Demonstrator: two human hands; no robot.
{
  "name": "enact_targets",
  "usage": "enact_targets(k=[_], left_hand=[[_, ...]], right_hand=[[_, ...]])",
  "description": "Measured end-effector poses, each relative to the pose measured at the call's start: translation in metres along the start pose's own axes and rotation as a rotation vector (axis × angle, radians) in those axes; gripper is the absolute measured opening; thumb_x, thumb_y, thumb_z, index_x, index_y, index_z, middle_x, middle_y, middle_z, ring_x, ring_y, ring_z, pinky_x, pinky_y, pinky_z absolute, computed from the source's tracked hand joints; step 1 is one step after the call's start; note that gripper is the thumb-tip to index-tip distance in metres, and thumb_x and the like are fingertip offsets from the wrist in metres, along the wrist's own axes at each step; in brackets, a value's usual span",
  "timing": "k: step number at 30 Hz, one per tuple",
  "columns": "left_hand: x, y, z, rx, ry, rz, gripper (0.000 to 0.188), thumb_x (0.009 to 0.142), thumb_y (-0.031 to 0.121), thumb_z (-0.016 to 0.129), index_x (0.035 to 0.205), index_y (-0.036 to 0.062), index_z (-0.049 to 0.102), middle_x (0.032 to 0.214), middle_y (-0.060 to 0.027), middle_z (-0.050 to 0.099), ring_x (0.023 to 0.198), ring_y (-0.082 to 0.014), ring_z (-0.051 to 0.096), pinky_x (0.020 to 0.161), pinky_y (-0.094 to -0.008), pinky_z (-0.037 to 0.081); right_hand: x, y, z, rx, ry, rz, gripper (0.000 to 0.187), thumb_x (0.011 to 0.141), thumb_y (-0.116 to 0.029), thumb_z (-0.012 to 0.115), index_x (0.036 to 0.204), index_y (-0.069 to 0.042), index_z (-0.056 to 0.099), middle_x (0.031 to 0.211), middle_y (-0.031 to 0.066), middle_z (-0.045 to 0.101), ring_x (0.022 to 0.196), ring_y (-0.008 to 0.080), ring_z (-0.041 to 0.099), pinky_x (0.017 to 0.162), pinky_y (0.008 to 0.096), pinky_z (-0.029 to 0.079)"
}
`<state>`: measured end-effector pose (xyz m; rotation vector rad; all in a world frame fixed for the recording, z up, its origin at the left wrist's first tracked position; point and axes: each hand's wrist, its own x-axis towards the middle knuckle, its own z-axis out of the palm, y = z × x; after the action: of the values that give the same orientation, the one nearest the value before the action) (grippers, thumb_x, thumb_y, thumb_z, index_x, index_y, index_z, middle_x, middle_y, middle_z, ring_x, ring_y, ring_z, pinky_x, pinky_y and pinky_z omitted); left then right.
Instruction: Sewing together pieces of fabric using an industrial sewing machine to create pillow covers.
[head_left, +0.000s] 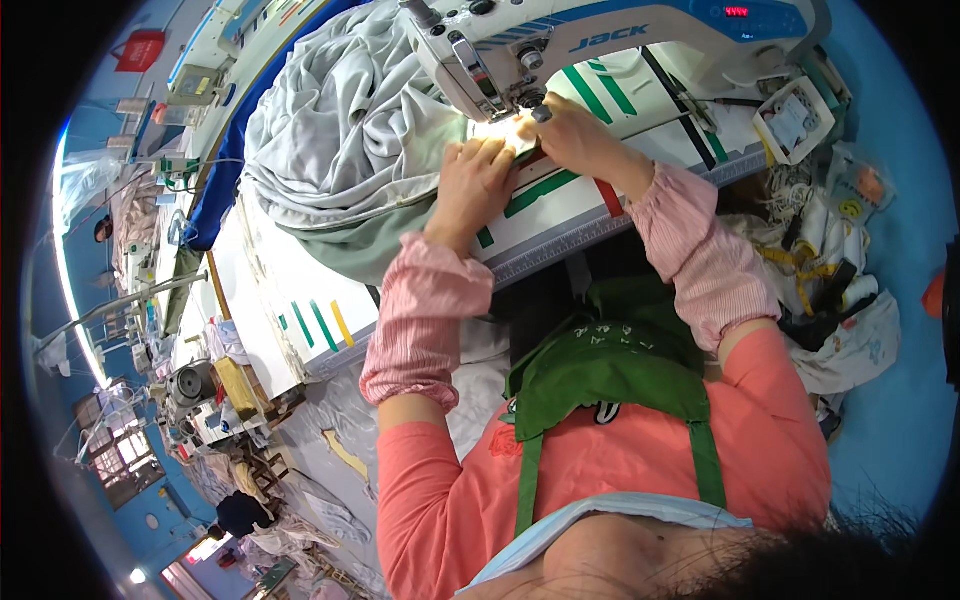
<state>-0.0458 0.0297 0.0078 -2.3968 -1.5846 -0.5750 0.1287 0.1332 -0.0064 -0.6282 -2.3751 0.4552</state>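
Observation:
A large heap of light grey fabric lies to the left of the sewing machine, its edge running under the lit needle area. Just below the needle, my left hand has bent fingers on the fabric's edge, gripping it against the bed. My right hand is close on the right side of the needle, fingers curled at the fabric's edge; their tips are partly hidden. A small dark piece sits at its fingers. Underneath the heap, a darker grey-green layer of fabric hangs toward me.
The white machine table carries coloured tape strips and a ruler along its front edge. At the right stand a small white tray and a pile of thread spools. Other sewing stations line the left side.

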Motion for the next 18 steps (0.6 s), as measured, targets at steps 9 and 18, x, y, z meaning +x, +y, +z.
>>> enact_targets(k=[9,18], left_hand=[[-0.046,-0.04,-0.002,-0.082,0.148,-0.307,0.03,0.067,-0.011,0.052,0.086,0.0098,0.061,0.109,-0.0081,0.064,0.104,-0.0298,0.058,0.084,-0.039,0.045],[0.011,-0.122,-0.025,0.2,-0.285,-0.099,0.025,0.076,0.003,0.058,0.099,0.0127,0.062,0.127,-0.0067,0.057,0.12,-0.0275,0.051,0.099,-0.043,0.038]], right_hand=[[0.015,0.021,0.001,-0.235,-0.095,-0.24,0.01,0.074,-0.017,0.065,0.071,-0.009,0.063,0.071,0.0081,0.061,0.075,0.0262,0.059,0.069,0.0392,0.046],[-0.008,-0.013,0.016,-0.223,0.081,-0.108,0.012,0.076,-0.019,0.066,0.085,-0.01,0.065,0.074,0.005,0.06,0.078,0.024,0.056,0.07,0.0351,0.048]])
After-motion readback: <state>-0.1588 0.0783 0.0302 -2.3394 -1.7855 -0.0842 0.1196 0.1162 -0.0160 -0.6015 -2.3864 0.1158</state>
